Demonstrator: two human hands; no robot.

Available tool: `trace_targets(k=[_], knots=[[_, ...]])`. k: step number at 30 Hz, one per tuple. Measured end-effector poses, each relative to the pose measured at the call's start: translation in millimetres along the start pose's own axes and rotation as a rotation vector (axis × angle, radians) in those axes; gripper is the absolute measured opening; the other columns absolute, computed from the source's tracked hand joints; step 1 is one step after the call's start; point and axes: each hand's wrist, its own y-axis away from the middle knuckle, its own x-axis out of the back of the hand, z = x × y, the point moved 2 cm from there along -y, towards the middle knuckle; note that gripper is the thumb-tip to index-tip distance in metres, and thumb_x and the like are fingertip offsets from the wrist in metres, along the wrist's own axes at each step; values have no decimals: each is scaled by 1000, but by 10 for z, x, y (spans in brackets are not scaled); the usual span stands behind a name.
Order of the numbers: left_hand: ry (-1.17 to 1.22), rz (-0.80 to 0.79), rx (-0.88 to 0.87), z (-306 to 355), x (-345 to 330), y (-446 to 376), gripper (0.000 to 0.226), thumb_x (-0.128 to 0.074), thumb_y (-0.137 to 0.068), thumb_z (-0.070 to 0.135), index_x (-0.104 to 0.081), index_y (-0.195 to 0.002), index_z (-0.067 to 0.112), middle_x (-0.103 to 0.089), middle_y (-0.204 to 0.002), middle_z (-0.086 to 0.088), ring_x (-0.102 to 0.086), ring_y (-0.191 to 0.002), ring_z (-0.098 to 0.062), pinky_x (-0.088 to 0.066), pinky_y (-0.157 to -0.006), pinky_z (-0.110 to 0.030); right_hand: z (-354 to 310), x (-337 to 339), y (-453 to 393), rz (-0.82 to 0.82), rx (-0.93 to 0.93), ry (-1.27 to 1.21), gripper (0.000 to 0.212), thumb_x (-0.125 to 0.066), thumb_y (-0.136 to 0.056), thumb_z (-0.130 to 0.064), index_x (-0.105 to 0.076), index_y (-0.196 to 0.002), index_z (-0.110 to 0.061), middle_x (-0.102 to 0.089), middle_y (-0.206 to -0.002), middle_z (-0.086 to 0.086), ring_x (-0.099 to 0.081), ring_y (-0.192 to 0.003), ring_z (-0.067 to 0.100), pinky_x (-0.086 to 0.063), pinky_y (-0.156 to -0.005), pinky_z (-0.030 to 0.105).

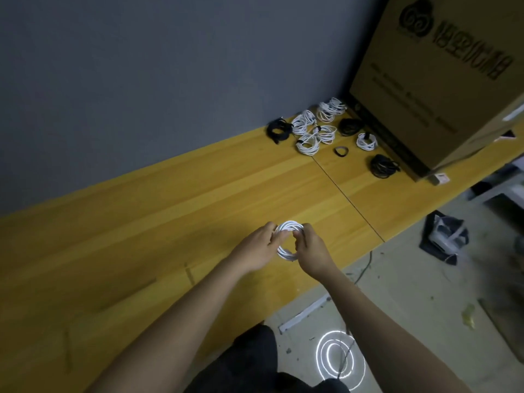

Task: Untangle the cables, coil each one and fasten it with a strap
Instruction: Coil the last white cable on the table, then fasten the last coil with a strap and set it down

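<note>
Over the wooden tabletop (198,194), the left hand (256,246) and right hand (312,249) each grip a side of a white coiled cable (287,226), fingers curled around its loops. Strapped coils (312,131) lie well apart by a cardboard box (439,89).

— Where are your hands?
— Both forearms reach forward, bare. My left hand (256,246) and right hand (310,251) meet, knuckles up.
— And your grip?
— Fingers curled on both, thumbs tucked inward, facing each other, nearly touching.
</note>
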Motion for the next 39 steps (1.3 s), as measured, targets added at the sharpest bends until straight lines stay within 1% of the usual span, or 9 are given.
trace_targets(k=[3, 5, 17, 21, 26, 29, 32, 36, 39], knots=[[-34, -3, 36, 5, -13, -419, 43, -35, -100, 47, -49, -122, 12, -58, -118, -5, -56, -107, -24, -43, -86, -33, 294, 203, -273, -24, -57, 33, 21, -33, -104, -24, -39, -90, -10, -42, -62, 5, -34, -50, 19, -22, -49, 32], [-75, 21, 43, 5, -15, -753, 37, -38, -101, 39, -49, -124, 12, -58, -122, -7, -56, -107, -24, -44, -90, -34, 483, 376, -488, -27, -83, 66, 21, -32, -104, -26, -39, -90, -12, -41, -61, 5, -32, -50, 19, -19, -47, 32], [-206, 2, 81, 739, -167, -2637, 26, -37, -101, 26, -50, -121, 13, -56, -125, -7, -57, -102, -26, -45, -76, -35, 1332, 1757, -1744, 131, -272, 95, 18, -35, -103, -25, -41, -95, -11, -48, -68, 3, -45, -57, 18, -26, -48, 31], [-218, 4, 89, 983, -294, -2953, 24, -37, -102, 24, -51, -119, 14, -55, -121, -4, -54, -84, -20, -38, -60, -30, 1547, 2121, -1986, 169, -266, 73, 19, -34, -104, -24, -44, -102, -9, -50, -70, 1, -47, -61, 21, -29, -49, 31], [-222, 137, 153, 1274, -371, -3369, 21, -39, -102, 20, -54, -114, 12, -56, -114, -10, -57, -85, -27, -49, -68, -41, 1733, 2459, -2430, 54, -188, 86, 21, -35, -103, -24, -45, -105, -6, -53, -81, 7, -46, -67, 24, -28, -58, 34], [-204, 177, 210, 1405, -494, -3726, 21, -39, -102, 16, -55, -114, 9, -56, -114, -12, -57, -88, -31, -50, -73, -44, 1833, 2622, -2764, -59, -145, 155, 30, -33, -103, -27, -45, -116, -2, -58, -82, 15, -50, -61, 29, -29, -51, 34], [-166, 224, 279, 1468, -653, -4062, 19, -40, -102, 14, -56, -108, 6, -56, -110, -18, -54, -87, -35, -41, -69, -42, 1894, 2750, -3121, -131, -84, 219, 34, -31, -104, -30, -43, -121, -3, -53, -73, 8, -48, -56, 26, -26, -47, 32], [-113, 276, 449, 1414, -812, -4404, 32, -41, -103, 27, -57, -107, 0, -58, -109, -20, -57, -97, -36, -44, -73, -42, 1910, 2819, -3522, -177, -35, 244, 31, -33, -103, -30, -45, -117, -5, -52, -72, 6, -53, -65, 33, -33, -54, 37], [-90, 284, 566, 1317, -901, -4593, 41, -45, -101, 36, -60, -104, -2, -62, -107, -20, -60, -100, -35, -49, -76, -42, 1902, 2796, -3750, -220, -14, 290, 35, -33, -104, -29, -44, -126, -5, -48, -68, 0, -47, -57, 23, -29, -49, 34]])
